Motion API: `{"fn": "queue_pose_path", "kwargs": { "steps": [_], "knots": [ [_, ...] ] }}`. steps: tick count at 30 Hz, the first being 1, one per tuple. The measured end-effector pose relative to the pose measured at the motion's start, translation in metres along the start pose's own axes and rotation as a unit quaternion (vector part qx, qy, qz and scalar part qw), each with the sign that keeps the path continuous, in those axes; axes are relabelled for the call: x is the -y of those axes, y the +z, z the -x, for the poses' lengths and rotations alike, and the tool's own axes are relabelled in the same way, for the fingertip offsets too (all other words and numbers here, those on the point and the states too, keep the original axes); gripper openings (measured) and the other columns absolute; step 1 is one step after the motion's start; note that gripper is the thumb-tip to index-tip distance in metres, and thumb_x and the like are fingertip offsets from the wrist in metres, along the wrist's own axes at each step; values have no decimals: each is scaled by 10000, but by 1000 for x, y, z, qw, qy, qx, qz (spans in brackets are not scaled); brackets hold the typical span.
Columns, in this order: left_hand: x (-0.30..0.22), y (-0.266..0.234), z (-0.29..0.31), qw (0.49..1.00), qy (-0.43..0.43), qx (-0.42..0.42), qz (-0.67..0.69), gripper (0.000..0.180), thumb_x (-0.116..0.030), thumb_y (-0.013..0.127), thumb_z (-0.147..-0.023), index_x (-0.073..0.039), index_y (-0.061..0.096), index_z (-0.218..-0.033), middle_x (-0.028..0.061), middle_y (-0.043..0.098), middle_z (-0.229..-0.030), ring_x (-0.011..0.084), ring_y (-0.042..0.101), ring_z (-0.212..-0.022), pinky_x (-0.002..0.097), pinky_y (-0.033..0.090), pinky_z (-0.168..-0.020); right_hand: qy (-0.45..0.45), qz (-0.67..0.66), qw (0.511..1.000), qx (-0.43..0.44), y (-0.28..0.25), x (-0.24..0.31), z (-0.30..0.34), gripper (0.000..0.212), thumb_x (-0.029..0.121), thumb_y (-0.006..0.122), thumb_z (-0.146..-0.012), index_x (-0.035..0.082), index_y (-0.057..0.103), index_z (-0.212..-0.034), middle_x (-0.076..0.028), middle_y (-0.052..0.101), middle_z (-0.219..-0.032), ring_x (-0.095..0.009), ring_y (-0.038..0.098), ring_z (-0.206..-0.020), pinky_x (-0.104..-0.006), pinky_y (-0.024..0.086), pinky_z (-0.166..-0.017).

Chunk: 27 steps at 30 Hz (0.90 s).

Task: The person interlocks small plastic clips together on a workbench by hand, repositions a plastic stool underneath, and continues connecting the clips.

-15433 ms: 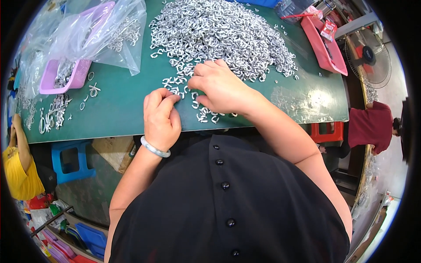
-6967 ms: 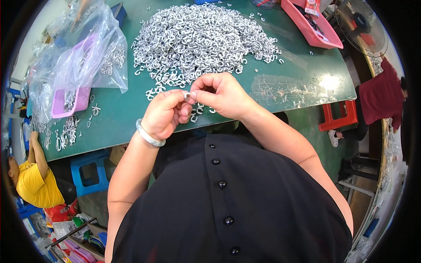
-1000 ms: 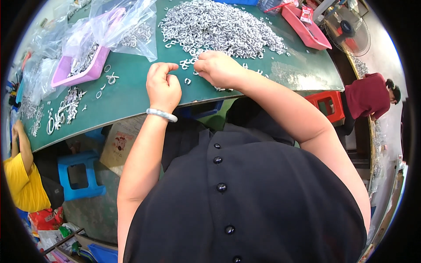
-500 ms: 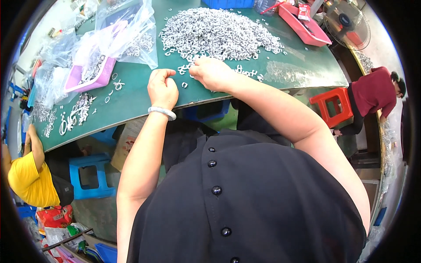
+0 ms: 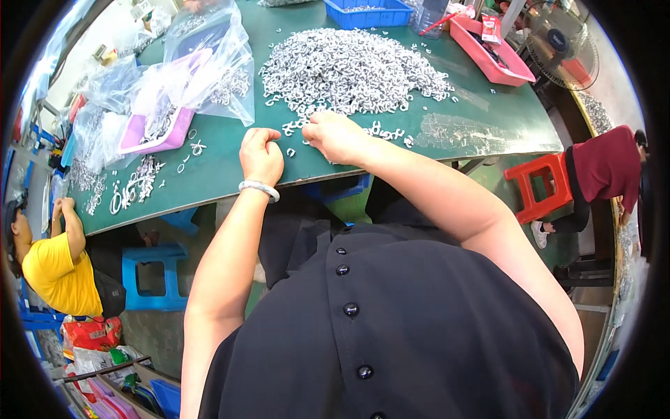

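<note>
A big heap of small silver U-shaped metal pieces [image 5: 349, 73] lies on the green table [image 5: 227, 157]. At its near edge my right hand [image 5: 336, 138] is closed, fingers bent down among the loose pieces; its fingertips are mostly hidden behind the hand. To its left, my left hand [image 5: 262, 157] is curled shut, thumb against the fingers, over the table's front part. Whatever it holds, if anything, is too small to make out. One loose metal piece [image 5: 290, 152] lies between the two hands. A pale bangle [image 5: 259, 188] circles my left wrist.
Left of my hands sit a lilac tray [image 5: 157, 140] partly under clear plastic bags [image 5: 220, 59], and scattered rings [image 5: 125, 192]. A blue bin [image 5: 370, 15] and a pink tray [image 5: 492, 59] stand farther back. Co-workers in yellow [image 5: 63, 272] and dark red [image 5: 607, 167] are at either side.
The whole view has shifted, so the table sits lower in it. Both hands stay closed near the heap's front edge. The dark-red-clad co-worker's posture has changed.
</note>
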State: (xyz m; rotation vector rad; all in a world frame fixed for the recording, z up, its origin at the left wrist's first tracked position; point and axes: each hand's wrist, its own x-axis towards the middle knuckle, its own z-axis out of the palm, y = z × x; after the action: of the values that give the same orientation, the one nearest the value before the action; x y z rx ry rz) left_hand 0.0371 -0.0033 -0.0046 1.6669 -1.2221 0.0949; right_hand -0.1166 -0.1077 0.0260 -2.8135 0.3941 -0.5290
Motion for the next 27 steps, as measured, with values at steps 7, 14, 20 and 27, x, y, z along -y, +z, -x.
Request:
{"fn": "queue_pose_path", "kwargs": {
  "steps": [7,14,20,27],
  "knots": [
    [-3,1,-1,1000,-10,21,-11,223,61,464,-739,-21,661,-804,109,625,-865,254,625,-830,320,490,-776,14,-24,1000,-1,-1,-10,1,94,145,615,-812,80,637,-876,-133,575,-895,-327,573,-920,-426,473,-809],
    [-5,3,-2,1000,-6,23,-18,219,58,465,-736,-18,661,-800,117,625,-868,267,625,-839,328,490,-784,-9,-49,996,-70,6,-13,3,150,57,670,-756,41,622,-898,-118,590,-884,-327,571,-908,-419,467,-803],
    [-3,1,0,1000,2,18,-25,190,55,497,-712,-24,659,-773,125,612,-841,297,609,-804,366,491,-754,9,-47,998,-36,2,-11,4,180,83,660,-763,49,660,-941,-127,594,-903,-327,578,-931,-412,473,-821],
    [-3,3,-2,999,6,21,-36,189,57,495,-714,-28,655,-768,124,611,-838,304,605,-824,374,485,-775,25,-63,997,-33,5,-14,1,104,115,648,-771,61,671,-857,-133,591,-887,-332,583,-922,-418,482,-802]
  ]
}}
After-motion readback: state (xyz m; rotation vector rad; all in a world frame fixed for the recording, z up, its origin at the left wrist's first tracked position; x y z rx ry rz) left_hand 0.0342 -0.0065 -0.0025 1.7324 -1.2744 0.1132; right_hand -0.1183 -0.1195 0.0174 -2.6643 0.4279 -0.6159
